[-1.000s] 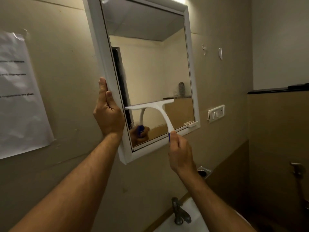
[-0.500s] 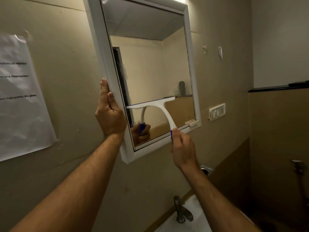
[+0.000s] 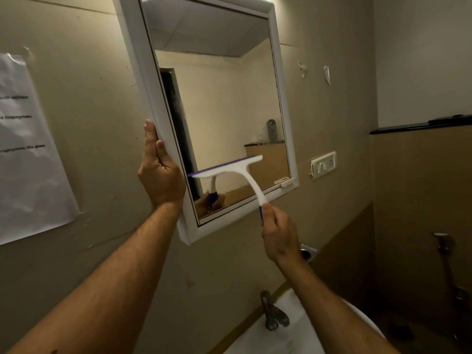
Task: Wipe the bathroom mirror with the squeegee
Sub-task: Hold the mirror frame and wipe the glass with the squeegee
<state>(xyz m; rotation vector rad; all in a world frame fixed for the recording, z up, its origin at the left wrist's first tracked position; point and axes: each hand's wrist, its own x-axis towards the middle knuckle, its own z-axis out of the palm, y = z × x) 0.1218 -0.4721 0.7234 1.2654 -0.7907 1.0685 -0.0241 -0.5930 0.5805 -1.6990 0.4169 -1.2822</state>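
Note:
A mirror (image 3: pixel 224 98) in a white frame (image 3: pixel 138 60) hangs tilted on the beige wall. My left hand (image 3: pixel 159 172) grips the frame's left edge near its lower corner, thumb on the front. My right hand (image 3: pixel 278 233) is closed on the blue end of the handle of a white squeegee (image 3: pixel 229 169). Its blue-edged blade lies slanted across the lower part of the glass, left end lower. The glass below the blade reflects the hand and handle.
A white washbasin (image 3: pixel 288 335) with a metal tap (image 3: pixel 273 315) sits below my right arm. A switch plate (image 3: pixel 323 165) is on the wall right of the mirror. A printed paper sheet (image 3: pixel 28 149) hangs at left. A dark ledge (image 3: pixel 419 126) and a hose fitting (image 3: pixel 443 242) are at right.
The squeegee blade has slid a little down the glass, and my right hand has dropped slightly with it. My left hand stays on the frame edge.

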